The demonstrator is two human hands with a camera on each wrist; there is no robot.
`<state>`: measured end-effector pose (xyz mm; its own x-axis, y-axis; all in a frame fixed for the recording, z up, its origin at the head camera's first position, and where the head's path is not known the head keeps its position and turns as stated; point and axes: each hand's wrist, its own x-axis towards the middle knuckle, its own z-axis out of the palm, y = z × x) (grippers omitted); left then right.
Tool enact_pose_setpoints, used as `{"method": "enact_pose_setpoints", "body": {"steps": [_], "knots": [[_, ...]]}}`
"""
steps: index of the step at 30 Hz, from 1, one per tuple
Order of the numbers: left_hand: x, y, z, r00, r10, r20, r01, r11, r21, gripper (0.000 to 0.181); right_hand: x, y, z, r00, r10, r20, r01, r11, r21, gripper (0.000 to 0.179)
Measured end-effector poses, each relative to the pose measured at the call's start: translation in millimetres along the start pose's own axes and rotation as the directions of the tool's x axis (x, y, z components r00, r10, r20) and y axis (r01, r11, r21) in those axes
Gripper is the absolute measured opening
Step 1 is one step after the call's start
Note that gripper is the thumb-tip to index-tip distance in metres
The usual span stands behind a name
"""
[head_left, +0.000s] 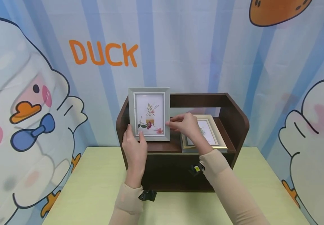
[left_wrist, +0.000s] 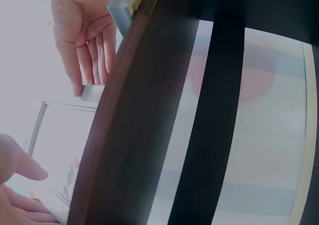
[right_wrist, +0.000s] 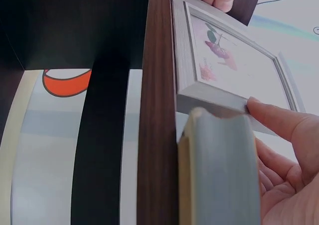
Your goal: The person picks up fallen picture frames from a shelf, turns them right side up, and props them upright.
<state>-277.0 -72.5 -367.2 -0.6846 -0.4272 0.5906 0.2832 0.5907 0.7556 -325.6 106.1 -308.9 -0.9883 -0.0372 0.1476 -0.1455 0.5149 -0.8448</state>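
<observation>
Striped blue fabric (head_left: 179, 47) with cartoon ducks hung behind a pale tabletop (head_left: 103, 175) that carried a dark wooden shelf (head_left: 239, 120). From the head, the grey picture frame (head_left: 149, 112) stood upright on the shelf's left; the left hand (head_left: 134, 148) gripped its lower left edge, the right hand (head_left: 186, 124) pinched its right edge, and a cream frame (head_left: 211, 132) lay at right. From the left wrist, thumb and fingers spanned the border. From the right wrist, its rigid moulding looked light, smooth, perhaps slippery, with a fragile pane; side edges seemed the safest hold.
</observation>
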Motion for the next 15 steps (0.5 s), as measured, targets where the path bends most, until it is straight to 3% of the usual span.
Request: {"method": "enact_pose_setpoints", "body": {"steps": [4, 7, 11, 15], "knots": [[0.1, 4.2, -0.3, 0.998, 0.053, -0.029, -0.053, 0.998, -0.027, 0.051, -1.3, 2, -6, 0.999, -0.026, 0.044, 0.026, 1.0, 0.008, 0.036], [-1.1, 9.0, 1.8, 0.988, 0.137, -0.068, -0.14, 0.99, -0.031, 0.048, -4.1, 4, -14, 0.998, -0.037, 0.058, 0.037, 0.999, -0.008, 0.035], [-5.9, 17.0, 8.6, 0.971, 0.222, -0.084, -0.226, 0.973, -0.047, 0.043, -8.5, 10, -29, 0.998, -0.041, 0.042, 0.044, 0.997, -0.061, 0.036], [-10.2, 25.6, 17.8, 0.967, 0.248, -0.064, -0.255, 0.958, -0.132, 0.037, -10.6, 19, -47, 1.0, -0.017, 0.008, 0.018, 0.996, -0.086, 0.036]]}}
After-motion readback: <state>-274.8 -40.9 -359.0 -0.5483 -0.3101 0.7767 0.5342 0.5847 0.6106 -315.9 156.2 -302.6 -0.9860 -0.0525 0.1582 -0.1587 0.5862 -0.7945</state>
